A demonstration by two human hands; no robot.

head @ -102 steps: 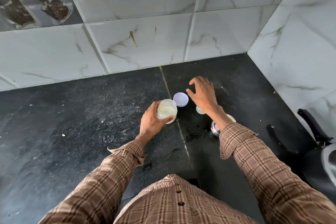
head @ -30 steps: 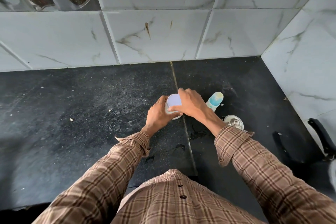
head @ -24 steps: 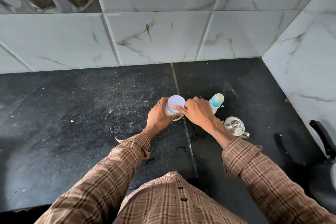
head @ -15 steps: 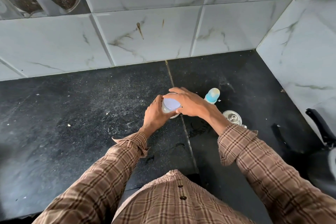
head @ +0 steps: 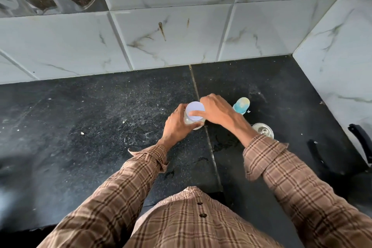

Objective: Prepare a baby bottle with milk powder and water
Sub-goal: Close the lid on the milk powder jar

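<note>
Left hand: fingers curled round jar, which stands on surface.
Right hand: fingers closed on lid atop jar.
Bottle: upright, right of jar.
Hidden: jar contents unclear.

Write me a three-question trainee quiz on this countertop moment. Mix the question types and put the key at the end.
1. True or false: the lavender lid sits on top of the clear jar.
2. Which hand wraps the jar's side?
A. left hand
B. right hand
C. neither
3. Fill in: the baby bottle with the blue cap stands on the black counter to the ____ of the jar, in the picture.

Key:
1. True; the right hand's fingers rest on the lid.
2. A.
3. Right; a small steel kettle sits nearer the person, partly hidden by the right forearm.
</note>
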